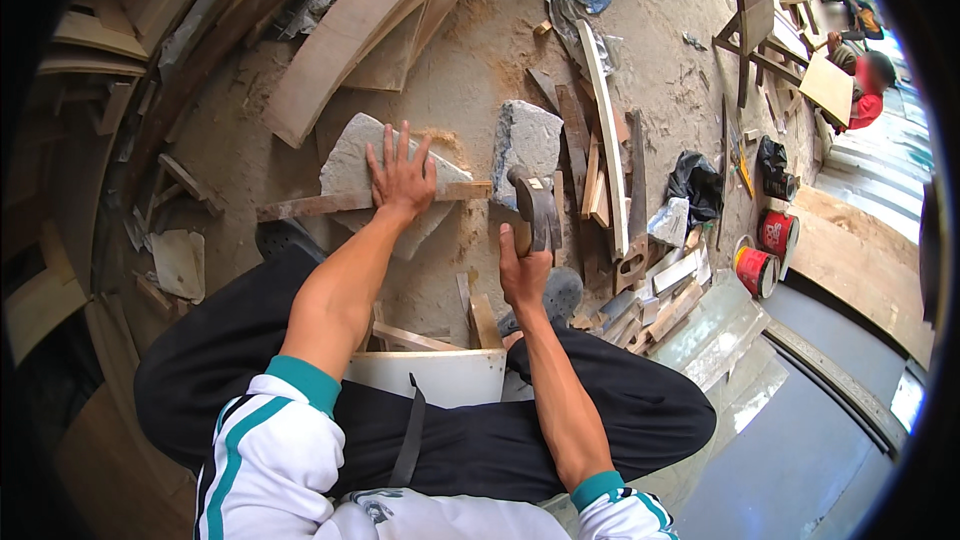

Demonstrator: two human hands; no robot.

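under spread left hand (402, 176): wood strip (320, 205) | in curled right hand (525, 275): hammer (540, 215)

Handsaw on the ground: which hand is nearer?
Right. The right hand, gripping a hammer, is to the left of the handsaw; the left hand is farther left, over a wood strip.
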